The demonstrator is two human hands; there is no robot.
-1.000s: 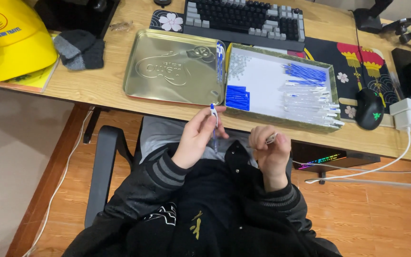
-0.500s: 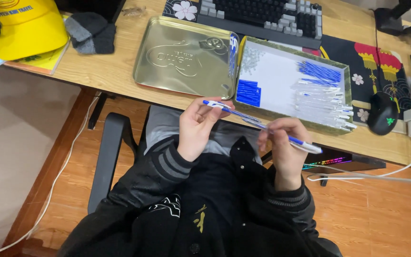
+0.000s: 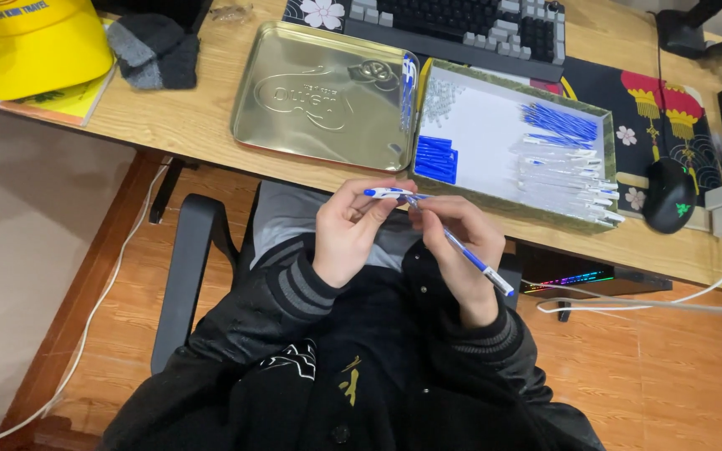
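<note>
Over the lap, just short of the desk edge [image 3: 211, 159], both hands work close together on a ballpoint pen. Left hand [image 3: 348, 238]: fingers curled, thumb and forefinger pinched on the blue-and-white pen tip section [image 3: 388, 193], held level so its open end faces the other hand. Right hand [image 3: 461, 250]: closed narrowly around the clear pen barrel with its blue refill [image 3: 470, 255], which slants down and away to the person's right; its upper end meets the tip section between the two thumbs. Whether the parts are already joined cannot be told.

Beyond the left hand, an open gold tin lid [image 3: 319, 96] lies flat on the desk, bare inside. Beyond the right hand, touching the lid, sits the tin tray [image 3: 511, 200] with sorted parts: short blue caps [image 3: 436, 159] nearest the hands, blue refills [image 3: 557, 121] farther off, clear barrels [image 3: 574, 188] fanned at its right side. The sorting appears meant to keep each part within easy reach. Well right of the right hand rests a black mouse [image 3: 668, 194]. Far left of the left hand lies a yellow cap [image 3: 27, 46].
</note>
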